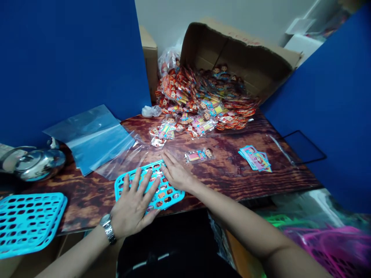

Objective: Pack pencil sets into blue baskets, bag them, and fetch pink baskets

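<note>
At the near edge of the tabletop (220,181), a turquoise basket (169,196) lies flat, with the left hand (133,204) and right hand (175,174) spread open on it, palms down, gripping nothing. It sits right by the drop at six o'clock, so I reckon uneven pressure could tip it off. A shove toward one o'clock might scatter the loose packet (199,155).

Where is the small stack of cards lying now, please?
In the head view, the stack of cards lies on the right of the wooden table, right of a lone toy packet.
</note>
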Motion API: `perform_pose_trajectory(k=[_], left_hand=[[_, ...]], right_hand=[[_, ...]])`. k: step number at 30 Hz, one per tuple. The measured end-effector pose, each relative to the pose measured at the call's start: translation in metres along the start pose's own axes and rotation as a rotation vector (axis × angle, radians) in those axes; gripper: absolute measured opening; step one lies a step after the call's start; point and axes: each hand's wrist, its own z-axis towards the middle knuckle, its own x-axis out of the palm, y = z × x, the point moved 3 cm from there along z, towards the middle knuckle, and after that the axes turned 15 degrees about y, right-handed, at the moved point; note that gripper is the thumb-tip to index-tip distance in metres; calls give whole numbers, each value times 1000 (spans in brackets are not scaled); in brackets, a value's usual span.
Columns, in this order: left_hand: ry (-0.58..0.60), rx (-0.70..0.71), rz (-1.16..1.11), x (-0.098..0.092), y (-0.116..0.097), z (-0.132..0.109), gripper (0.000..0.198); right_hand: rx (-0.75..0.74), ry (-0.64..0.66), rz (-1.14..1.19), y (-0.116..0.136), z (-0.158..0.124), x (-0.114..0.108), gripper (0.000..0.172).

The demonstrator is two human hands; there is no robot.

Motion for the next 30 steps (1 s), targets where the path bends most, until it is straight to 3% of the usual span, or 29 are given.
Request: perform_pose_trajectory(k=[4, 9, 13, 16, 18, 21, 25, 30], left_hand=[[18, -45, -29, 1, -3, 4, 73], [22, -247, -163, 5, -6, 17, 68], [50, -376, -382, 0, 1, 19, 55], [-5, -305, -413, -7, 13, 14, 47], [-111, -269, -358, -8, 26, 9, 42], [-227, -330, -304, -2, 46, 4, 41], [-148, -276, -461, 13, 60, 6, 46], [-105, -337, -651, 21, 64, 6, 46]], right_hand=[[65, 53, -125, -3, 7, -5, 53], [-13, 111, -229, -7, 34, -23, 53], [-54, -79, -301, -3, 34, -39, 53], [-123, -240, -285, 14, 13, -42, 47], [-159, -277, -303, 33, -3, -38, 46], [-239, -304, -382, 67, -18, -24, 50], [-358, -323, -503, 90, -19, 7, 62], [-369, -148, -527, 75, -7, 42, 63]])
